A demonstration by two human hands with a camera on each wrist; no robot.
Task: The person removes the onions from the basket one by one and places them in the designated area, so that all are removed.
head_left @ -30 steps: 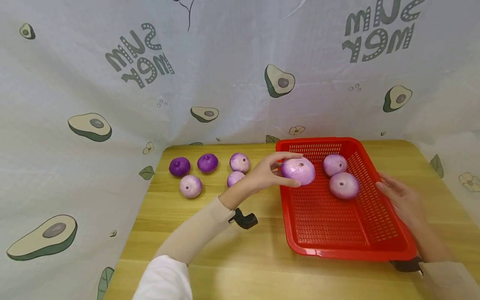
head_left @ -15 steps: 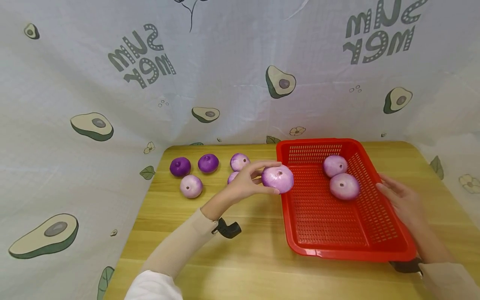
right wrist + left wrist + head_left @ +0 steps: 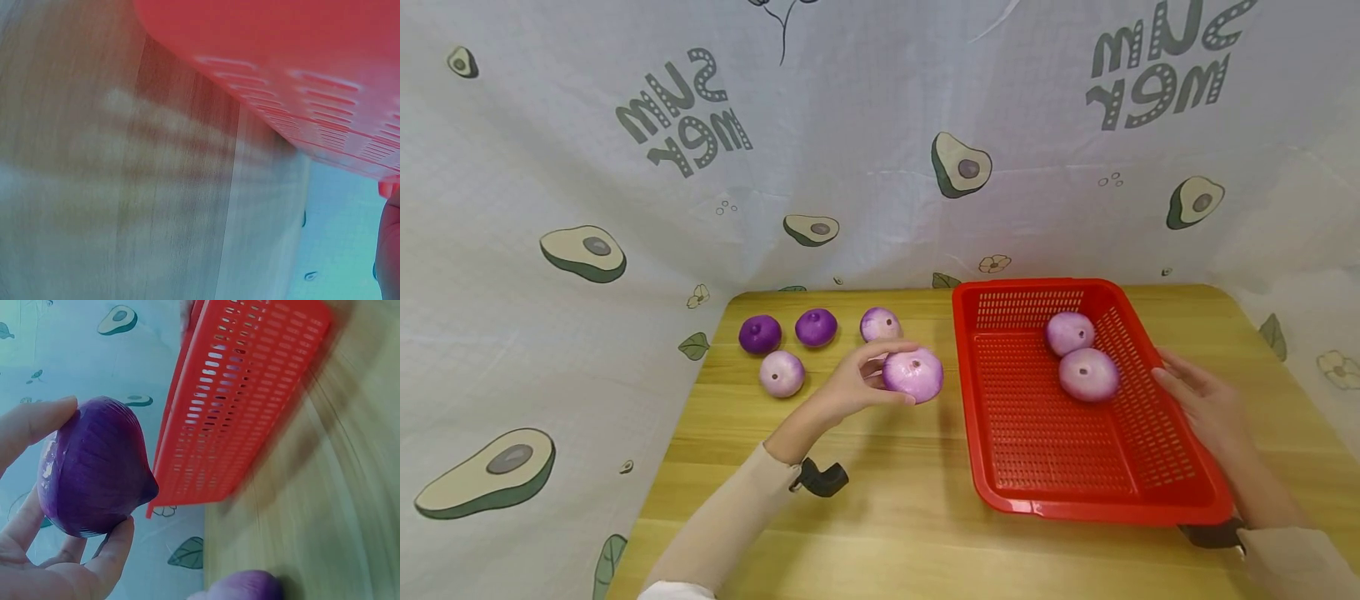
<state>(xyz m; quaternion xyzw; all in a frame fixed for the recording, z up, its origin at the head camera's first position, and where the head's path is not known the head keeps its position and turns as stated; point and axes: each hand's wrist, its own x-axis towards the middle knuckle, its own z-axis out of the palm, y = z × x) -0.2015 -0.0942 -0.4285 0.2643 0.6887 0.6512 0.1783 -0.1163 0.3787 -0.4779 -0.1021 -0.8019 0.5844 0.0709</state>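
A pale purple-and-white onion [image 3: 913, 375] is in my left hand [image 3: 842, 390], pinched between thumb and fingers, over the table left of the basket. Seen from the left wrist, this onion [image 3: 103, 469] has a dark purple side with a pointed tip. My right hand [image 3: 1208, 404] grips the right rim of the red plastic basket [image 3: 1105, 508]. In the right wrist view only a bit of that hand [image 3: 390, 250] shows at the edge, beside the basket's slotted wall [image 3: 262, 37]. Inside the basket lie two pale onions, one behind [image 3: 1070, 334] the other [image 3: 1089, 374].
Left on the wooden table [image 3: 850, 533] are two dark purple onions, one [image 3: 760, 334] beside the other [image 3: 816, 327]. A pale onion [image 3: 782, 373] lies in front of them, another [image 3: 880, 323] behind my left hand. A patterned curtain [image 3: 865, 167] hangs along the table's back.
My left hand has carried the onion from over the basket's left part leftward, out over the table. The right hand and the basket have stayed put.
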